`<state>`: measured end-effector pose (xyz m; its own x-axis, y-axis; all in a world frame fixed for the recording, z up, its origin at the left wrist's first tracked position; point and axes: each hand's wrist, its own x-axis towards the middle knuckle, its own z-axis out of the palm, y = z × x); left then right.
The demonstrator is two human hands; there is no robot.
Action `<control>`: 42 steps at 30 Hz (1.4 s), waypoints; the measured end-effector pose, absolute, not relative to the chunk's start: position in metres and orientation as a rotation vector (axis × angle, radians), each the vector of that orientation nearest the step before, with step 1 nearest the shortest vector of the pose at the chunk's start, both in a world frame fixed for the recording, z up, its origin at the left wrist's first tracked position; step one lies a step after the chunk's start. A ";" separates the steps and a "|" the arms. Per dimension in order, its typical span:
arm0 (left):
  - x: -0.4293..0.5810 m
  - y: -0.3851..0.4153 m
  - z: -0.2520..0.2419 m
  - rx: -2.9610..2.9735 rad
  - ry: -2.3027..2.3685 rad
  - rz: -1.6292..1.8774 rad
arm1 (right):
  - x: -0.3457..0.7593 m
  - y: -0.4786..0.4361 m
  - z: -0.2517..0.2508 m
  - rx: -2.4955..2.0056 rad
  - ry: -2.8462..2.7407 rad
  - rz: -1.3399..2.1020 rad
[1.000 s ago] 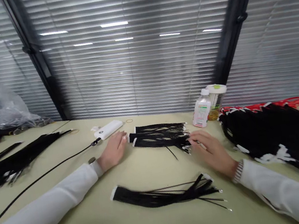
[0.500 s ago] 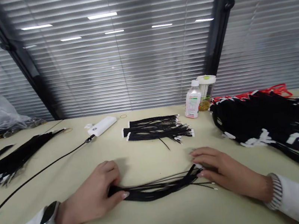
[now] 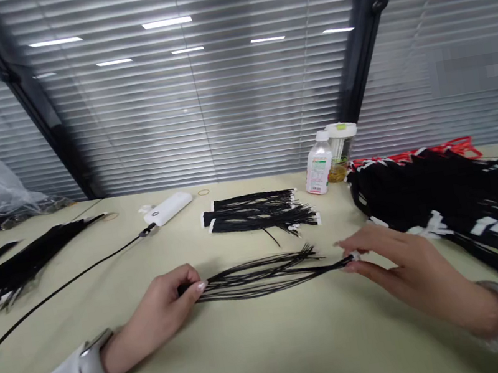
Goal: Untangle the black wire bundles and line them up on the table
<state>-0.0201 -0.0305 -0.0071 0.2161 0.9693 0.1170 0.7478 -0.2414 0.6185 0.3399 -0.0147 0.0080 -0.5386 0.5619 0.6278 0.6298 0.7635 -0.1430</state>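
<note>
A loose bundle of thin black wires (image 3: pixel 263 274) stretches between my hands just above the pale green table (image 3: pixel 267 360). My left hand (image 3: pixel 166 303) is closed around the bundle's left end. With thumb and fingertips, my right hand (image 3: pixel 398 264) pinches the right end, where a small white connector shows. Some wire tips fan out near the middle right. Behind the bundle lies a stack of similar black wire bundles (image 3: pixel 258 215) with white ends.
A big heap of black wires with white tags (image 3: pixel 459 197) fills the right side, red wires (image 3: pixel 451 148) behind it. A bottle (image 3: pixel 319 165) and a jar (image 3: pixel 341 150) stand at the back. A white power bank (image 3: pixel 167 208) with cable and more wires (image 3: pixel 16 270) lie left.
My hands left the far stack, came down on the near bundle, gripped its two ends and lifted it, pulling it straighter and slightly away from me.
</note>
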 end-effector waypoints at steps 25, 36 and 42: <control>0.036 -0.020 0.008 1.752 1.319 0.367 | 0.323 -0.033 0.025 -0.922 -1.132 0.828; 0.099 -0.003 0.000 2.704 1.639 0.235 | 0.329 -0.017 0.012 -1.052 -1.040 1.005; 0.087 0.014 -0.012 2.829 1.490 0.177 | 0.334 -0.016 0.013 -1.091 -1.117 1.161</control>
